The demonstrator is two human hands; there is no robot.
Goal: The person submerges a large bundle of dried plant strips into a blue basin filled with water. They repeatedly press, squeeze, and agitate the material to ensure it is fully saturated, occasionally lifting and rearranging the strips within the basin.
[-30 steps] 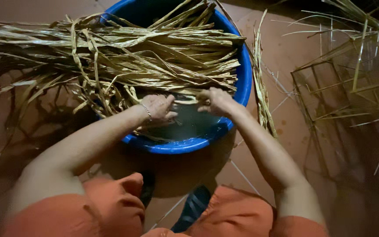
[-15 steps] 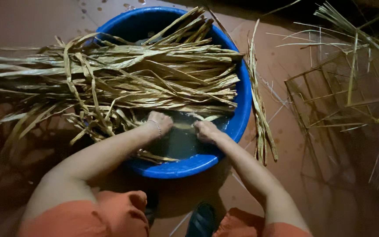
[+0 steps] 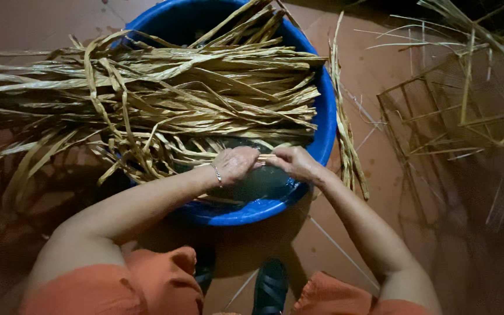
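While both hands meet over the near side of the basin, the left hand (image 3: 235, 164) and the right hand (image 3: 296, 163) are each curled closed around the same dried leaf strip (image 3: 265, 156), pinched between them just above the water. At twelve o'clock from the hands a thick bundle of dried leaf strips (image 3: 164, 99) lies across the blue plastic basin (image 3: 316, 116), trailing out toward nine o'clock. At three o'clock a wire frame (image 3: 438, 128) stands on the tiled floor (image 3: 374, 64).
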